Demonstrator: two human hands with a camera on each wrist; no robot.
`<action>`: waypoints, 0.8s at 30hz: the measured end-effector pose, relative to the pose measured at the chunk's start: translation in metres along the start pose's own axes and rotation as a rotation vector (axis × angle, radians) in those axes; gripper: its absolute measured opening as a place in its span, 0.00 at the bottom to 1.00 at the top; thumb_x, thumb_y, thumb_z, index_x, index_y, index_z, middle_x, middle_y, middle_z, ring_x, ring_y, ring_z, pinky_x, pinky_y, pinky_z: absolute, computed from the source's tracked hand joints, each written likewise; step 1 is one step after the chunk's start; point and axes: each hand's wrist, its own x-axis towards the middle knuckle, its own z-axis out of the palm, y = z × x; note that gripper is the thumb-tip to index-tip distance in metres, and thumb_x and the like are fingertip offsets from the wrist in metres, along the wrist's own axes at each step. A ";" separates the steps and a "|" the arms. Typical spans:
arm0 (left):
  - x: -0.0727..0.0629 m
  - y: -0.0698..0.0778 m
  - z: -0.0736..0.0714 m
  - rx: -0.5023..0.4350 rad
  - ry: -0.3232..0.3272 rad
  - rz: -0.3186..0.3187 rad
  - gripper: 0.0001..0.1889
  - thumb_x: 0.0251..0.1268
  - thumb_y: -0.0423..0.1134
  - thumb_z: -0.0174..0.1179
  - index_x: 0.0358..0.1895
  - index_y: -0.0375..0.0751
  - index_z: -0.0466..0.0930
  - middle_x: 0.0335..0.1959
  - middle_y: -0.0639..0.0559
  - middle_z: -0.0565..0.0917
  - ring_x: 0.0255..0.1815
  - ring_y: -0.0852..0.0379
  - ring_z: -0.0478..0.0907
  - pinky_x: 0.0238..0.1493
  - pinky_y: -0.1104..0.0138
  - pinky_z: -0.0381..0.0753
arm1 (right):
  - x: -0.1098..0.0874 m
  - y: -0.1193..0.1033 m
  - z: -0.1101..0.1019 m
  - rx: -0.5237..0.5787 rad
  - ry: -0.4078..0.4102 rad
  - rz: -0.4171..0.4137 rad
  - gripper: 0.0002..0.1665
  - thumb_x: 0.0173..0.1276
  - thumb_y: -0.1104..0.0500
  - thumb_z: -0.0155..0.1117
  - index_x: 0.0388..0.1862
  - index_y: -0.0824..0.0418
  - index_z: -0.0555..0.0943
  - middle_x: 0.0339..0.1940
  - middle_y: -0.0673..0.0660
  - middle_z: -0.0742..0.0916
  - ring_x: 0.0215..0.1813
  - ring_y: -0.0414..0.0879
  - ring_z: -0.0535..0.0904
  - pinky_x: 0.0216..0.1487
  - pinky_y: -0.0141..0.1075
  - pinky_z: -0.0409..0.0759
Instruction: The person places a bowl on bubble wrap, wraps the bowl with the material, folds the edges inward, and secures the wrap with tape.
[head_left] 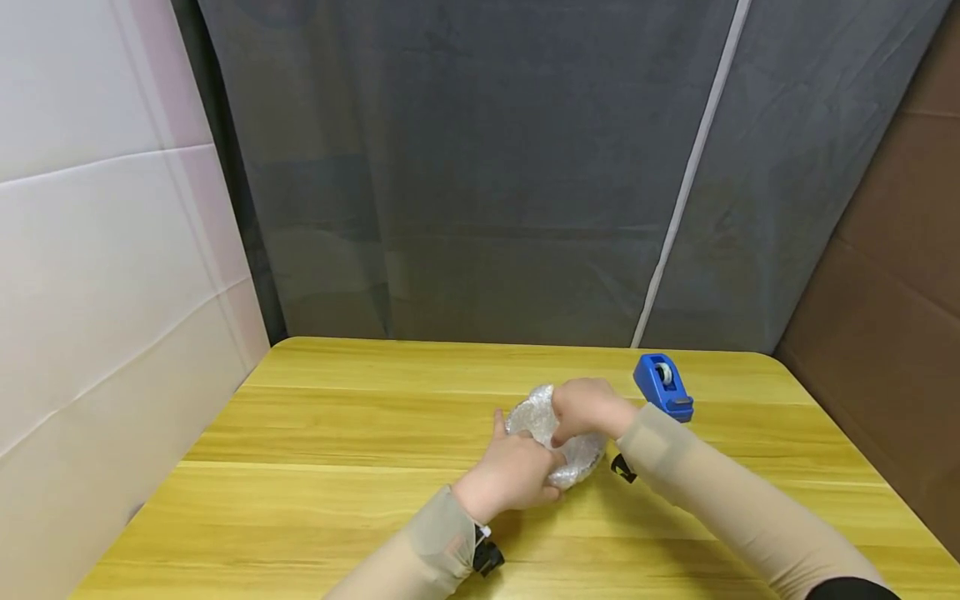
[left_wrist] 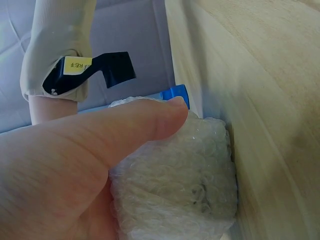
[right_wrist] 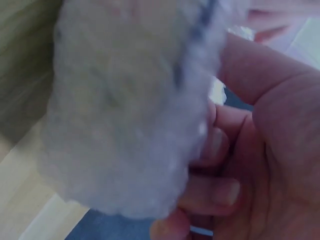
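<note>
A bundle wrapped in clear bubble wrap (head_left: 579, 457) sits low over the table between both hands; its contents are hidden under the layers. My left hand (head_left: 517, 471) grips the near left side, and the left wrist view shows its thumb (left_wrist: 155, 120) laid across the top of the bubble wrap (left_wrist: 175, 185). From the far right, my right hand (head_left: 588, 407) reaches over and holds the edge of the wrap. Its curled fingers (right_wrist: 212, 195) lie against the bundle in the right wrist view, where the wrap (right_wrist: 120, 115) looks blurred.
A blue tape dispenser (head_left: 663, 387) with a roll in it stands just beyond the right forearm. The wooden table (head_left: 337, 433) ends at a grey curtain (head_left: 487, 183) behind, with a white panel (head_left: 112, 250) on the left and a brown one (head_left: 885, 275) on the right.
</note>
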 end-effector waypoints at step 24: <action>-0.001 0.001 0.002 0.037 0.038 0.017 0.15 0.56 0.59 0.64 0.43 0.59 0.81 0.42 0.59 0.86 0.51 0.49 0.78 0.63 0.30 0.54 | 0.007 -0.019 0.010 -0.348 0.044 0.150 0.25 0.46 0.35 0.74 0.21 0.54 0.77 0.21 0.50 0.78 0.26 0.44 0.75 0.26 0.42 0.80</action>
